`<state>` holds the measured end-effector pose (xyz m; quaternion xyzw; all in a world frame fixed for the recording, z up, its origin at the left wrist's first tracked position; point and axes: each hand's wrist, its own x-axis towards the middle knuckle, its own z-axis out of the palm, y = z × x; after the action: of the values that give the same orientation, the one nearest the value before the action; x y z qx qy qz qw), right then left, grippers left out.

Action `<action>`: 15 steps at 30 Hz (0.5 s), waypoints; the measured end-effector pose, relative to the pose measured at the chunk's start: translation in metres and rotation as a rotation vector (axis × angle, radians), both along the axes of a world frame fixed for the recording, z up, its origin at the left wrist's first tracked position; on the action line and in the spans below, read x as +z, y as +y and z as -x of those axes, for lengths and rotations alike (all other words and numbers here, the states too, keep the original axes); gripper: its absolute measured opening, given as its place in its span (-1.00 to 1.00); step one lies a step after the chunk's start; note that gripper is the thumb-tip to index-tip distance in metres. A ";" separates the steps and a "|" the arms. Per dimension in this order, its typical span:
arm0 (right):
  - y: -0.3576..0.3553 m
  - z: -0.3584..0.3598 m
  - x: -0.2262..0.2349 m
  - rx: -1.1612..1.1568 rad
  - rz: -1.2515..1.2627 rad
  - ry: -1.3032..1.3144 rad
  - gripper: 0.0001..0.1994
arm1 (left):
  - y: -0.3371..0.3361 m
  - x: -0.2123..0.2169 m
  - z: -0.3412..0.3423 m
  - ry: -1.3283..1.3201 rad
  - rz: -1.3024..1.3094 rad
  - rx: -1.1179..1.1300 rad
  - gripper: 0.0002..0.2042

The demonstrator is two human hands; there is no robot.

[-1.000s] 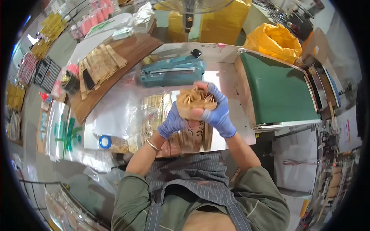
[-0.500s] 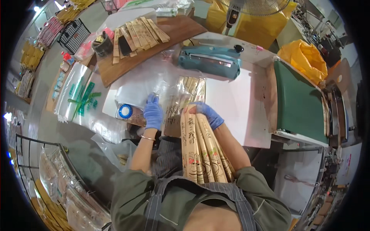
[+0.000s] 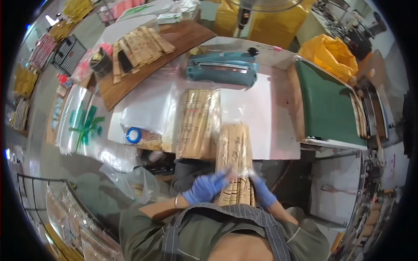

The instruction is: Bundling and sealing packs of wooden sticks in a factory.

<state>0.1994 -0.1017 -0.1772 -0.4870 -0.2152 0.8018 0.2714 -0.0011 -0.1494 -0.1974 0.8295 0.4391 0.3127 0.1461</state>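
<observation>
A stack of long, narrow brown-paper packets (image 3: 237,191) stands against my chest. Its far part sits inside a clear plastic bag (image 3: 235,143), whose mouth lies across the packets near my fingers. My left hand (image 3: 207,188), blue-gloved and slightly blurred, is closed with its fingertips pinching the bag's near edge on the left. My right hand (image 3: 263,191), also gloved, is closed along the right side of the stack at the bag's mouth; some fingers are hidden. Just beyond lies a bagged bundle of the same packets (image 3: 198,126) on the white work table (image 3: 278,126).
A teal bench sealer (image 3: 222,69) stands at the table's back. Flat clear bags (image 3: 148,108) and a blue-rimmed tape roll (image 3: 133,135) lie left. More packets (image 3: 141,48) fan across a brown board (image 3: 124,85). A green-topped panel (image 3: 328,104) borders the right.
The held stack has its far part in a clear bag now. Both hands have drawn back toward my chest, the left moving right to the stack. The view has shifted slightly.
</observation>
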 end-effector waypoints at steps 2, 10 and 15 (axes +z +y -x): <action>-0.034 -0.033 0.029 -0.100 0.155 0.125 -0.55 | -0.007 0.002 -0.012 0.182 0.068 -0.149 -0.54; 0.088 -0.055 0.128 0.562 -1.733 -1.062 -0.86 | 0.156 0.163 0.010 -0.307 0.115 0.078 -0.78; 0.110 -0.053 0.198 0.281 -1.890 -1.028 -0.89 | 0.183 0.190 0.029 -0.159 -0.085 -0.105 -0.91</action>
<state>0.2527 0.0080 0.0205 -0.3298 -0.8875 0.0357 0.3200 -0.0304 0.0338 -0.0077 0.8293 0.3683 0.3880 0.1613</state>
